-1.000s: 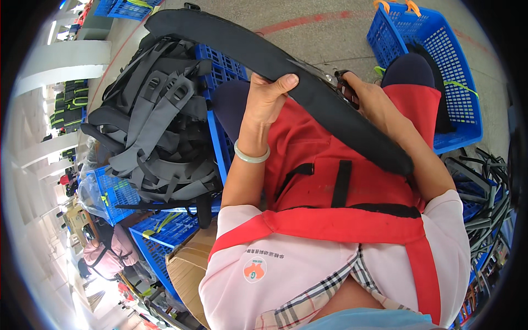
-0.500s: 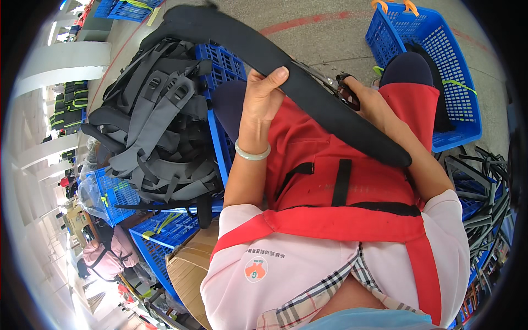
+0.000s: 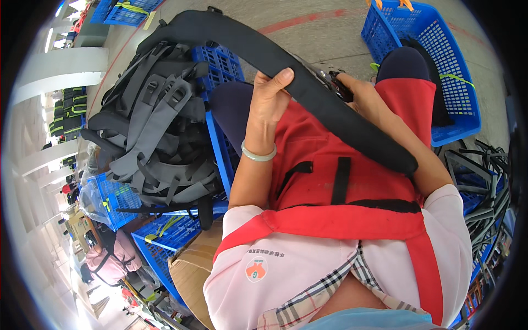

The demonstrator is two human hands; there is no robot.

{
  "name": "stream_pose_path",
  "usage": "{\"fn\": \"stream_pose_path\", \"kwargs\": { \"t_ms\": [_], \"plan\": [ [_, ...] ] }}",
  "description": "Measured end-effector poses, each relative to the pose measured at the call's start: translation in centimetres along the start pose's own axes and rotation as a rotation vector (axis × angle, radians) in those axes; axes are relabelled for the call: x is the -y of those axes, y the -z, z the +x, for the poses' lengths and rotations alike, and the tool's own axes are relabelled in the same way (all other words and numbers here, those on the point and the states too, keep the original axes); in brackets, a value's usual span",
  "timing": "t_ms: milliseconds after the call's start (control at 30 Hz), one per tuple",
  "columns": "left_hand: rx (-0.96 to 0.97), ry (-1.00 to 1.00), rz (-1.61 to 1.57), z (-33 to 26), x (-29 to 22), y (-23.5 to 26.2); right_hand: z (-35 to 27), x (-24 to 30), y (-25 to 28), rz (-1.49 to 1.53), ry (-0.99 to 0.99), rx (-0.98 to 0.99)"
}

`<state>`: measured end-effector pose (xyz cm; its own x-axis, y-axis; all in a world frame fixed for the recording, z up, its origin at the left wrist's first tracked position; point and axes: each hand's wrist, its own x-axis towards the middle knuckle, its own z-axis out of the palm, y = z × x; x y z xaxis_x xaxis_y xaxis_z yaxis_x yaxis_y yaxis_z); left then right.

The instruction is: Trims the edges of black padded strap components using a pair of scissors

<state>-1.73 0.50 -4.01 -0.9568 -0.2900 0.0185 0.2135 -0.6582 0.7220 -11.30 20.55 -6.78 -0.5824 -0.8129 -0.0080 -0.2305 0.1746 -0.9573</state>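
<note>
A long, curved black padded strap point(image 3: 324, 104) stretches across my lap, from the upper left down to my right forearm. My left hand point(image 3: 272, 93) is closed on its middle, the thumb on the upper face and the fingers hidden underneath. On the strap's far side, my right hand point(image 3: 366, 99) is closed around the dark handles of what looks like a pair of scissors point(image 3: 342, 88). Their metal part sits close to the strap's far edge, and the blades are mostly hidden. The lower end of the strap rests by my right forearm.
At my left, grey and black backpack straps point(image 3: 159, 115) lie heaped on blue crates point(image 3: 220, 159). A blue basket point(image 3: 454, 104) holding black pieces stands at the right. Below it are bundled dark strips point(image 3: 478, 187). A cardboard box point(image 3: 192, 269) is at the lower left.
The strap and my left hand have shifted slightly right. My right hand and the scissors have moved a little away from me and leftward. Both grips remain.
</note>
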Motion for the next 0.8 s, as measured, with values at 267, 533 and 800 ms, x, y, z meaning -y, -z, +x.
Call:
{"fn": "stream_pose_path", "kwargs": {
  "t_ms": [267,533,800],
  "plan": [
    [-0.097,0.213,0.346,5.4,2.3,-2.7,0.5,2.8,2.6,0.129,0.008,-0.119],
    [0.001,0.269,0.47,6.9,5.4,-0.2,-4.6,-1.5,15.6,0.807,-0.063,-0.699],
    [-0.119,0.481,0.468,5.3,8.5,3.2,-8.4,-25.8,28.1,0.968,-0.145,-1.506]
  ]
}}
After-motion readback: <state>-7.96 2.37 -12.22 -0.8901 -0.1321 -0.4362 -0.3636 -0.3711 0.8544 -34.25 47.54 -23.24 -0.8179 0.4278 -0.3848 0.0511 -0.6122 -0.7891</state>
